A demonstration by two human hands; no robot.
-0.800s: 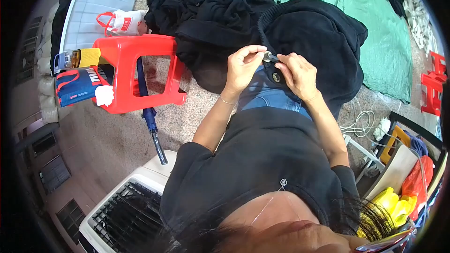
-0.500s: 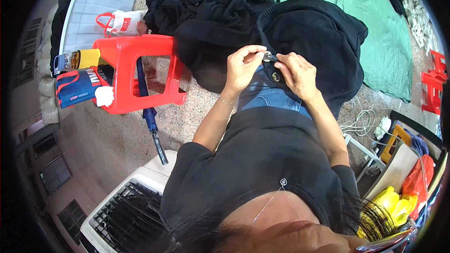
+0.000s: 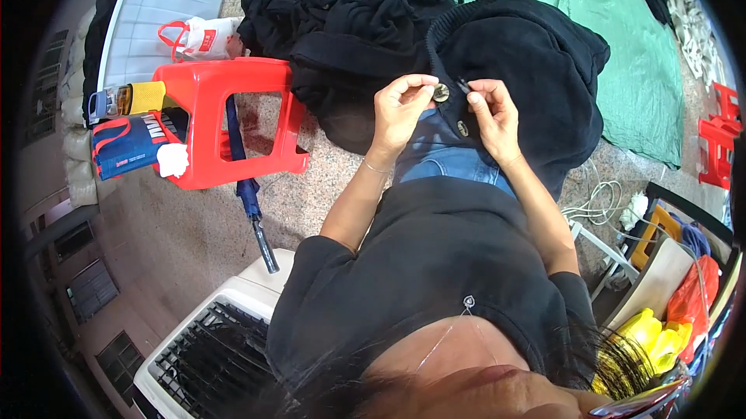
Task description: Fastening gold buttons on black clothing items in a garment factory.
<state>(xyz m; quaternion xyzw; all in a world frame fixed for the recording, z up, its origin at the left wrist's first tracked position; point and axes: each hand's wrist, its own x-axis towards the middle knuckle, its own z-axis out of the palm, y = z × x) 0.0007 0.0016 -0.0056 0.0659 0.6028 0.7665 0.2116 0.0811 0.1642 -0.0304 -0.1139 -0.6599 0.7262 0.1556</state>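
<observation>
A black knit garment (image 3: 528, 69) with a ribbed edge lies across my lap. My left hand (image 3: 400, 112) pinches a round, dark, shiny button (image 3: 440, 93) between thumb and fingertips at the garment's edge. A second button (image 3: 462, 128) sits lower on the same edge, between my two hands. Just right of the pinched button, my right hand (image 3: 497, 114) is closed on a small dark pointed thing (image 3: 464, 86), too small to name. Its tip lies a little apart from the button.
A heap of black garments (image 3: 342, 19) lies beyond my lap, with a green sheet (image 3: 637, 93) behind. On the left, a red stool (image 3: 210, 77) stands by a blue bag (image 3: 128, 147) and an umbrella (image 3: 247, 194). Cables (image 3: 594, 201) lie on the right-hand floor.
My right hand has drawn slightly right, away from the pinched button, and its small dark thing shows more plainly. The lower button has shifted slightly. My left hand has hardly moved.
</observation>
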